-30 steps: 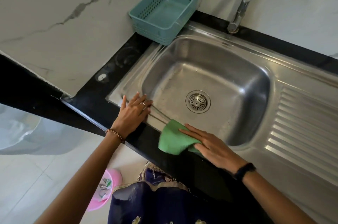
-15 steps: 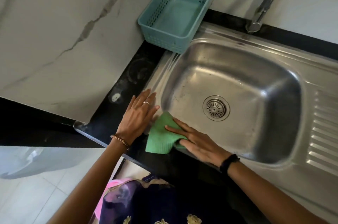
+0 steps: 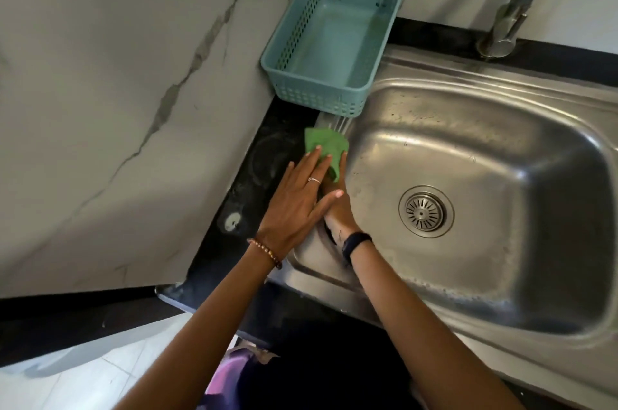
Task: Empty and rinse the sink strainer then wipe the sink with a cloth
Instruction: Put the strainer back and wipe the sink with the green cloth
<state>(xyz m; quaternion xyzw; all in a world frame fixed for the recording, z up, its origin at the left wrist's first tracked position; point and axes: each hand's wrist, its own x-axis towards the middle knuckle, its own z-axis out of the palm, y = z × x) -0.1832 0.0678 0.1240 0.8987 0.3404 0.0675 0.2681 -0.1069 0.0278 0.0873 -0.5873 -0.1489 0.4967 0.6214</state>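
1. Two hands work at the left rim of the sink (image 3: 501, 82), just left of centre in the frame; the left hand (image 3: 297, 199) lies on top, crossed over the right hand (image 3: 337, 205).
2. Compared with half a second ago, the green cloth (image 3: 326, 145) has travelled up the left rim, from the near-left corner toward the upper part of the frame, and now lies just below the blue basket (image 3: 334, 38), near it but apparently not touching.
3. Left-hand fingers are straight and slightly apart, their tips resting on the cloth's near edge. The right hand is mostly hidden beneath; one of its fingers presses on the cloth at the basin edge, and how the rest lie cannot be told.
4. A second ago the left hand rested flat on the rim, apart from the cloth; now it bears on the cloth too, so both hands seem to be pushing the stroke.
5. Lower right of the hands, the strainer (image 3: 424, 211) sits seated in the drain at the basin floor and looks free of scraps, which suggests the emptying and rinsing are done.
6. Judging by this, the wiping step is in hand: the near edge and left rim are covered, while the basin walls, floor, back rim by the tap (image 3: 511, 21) and right side likely remain.
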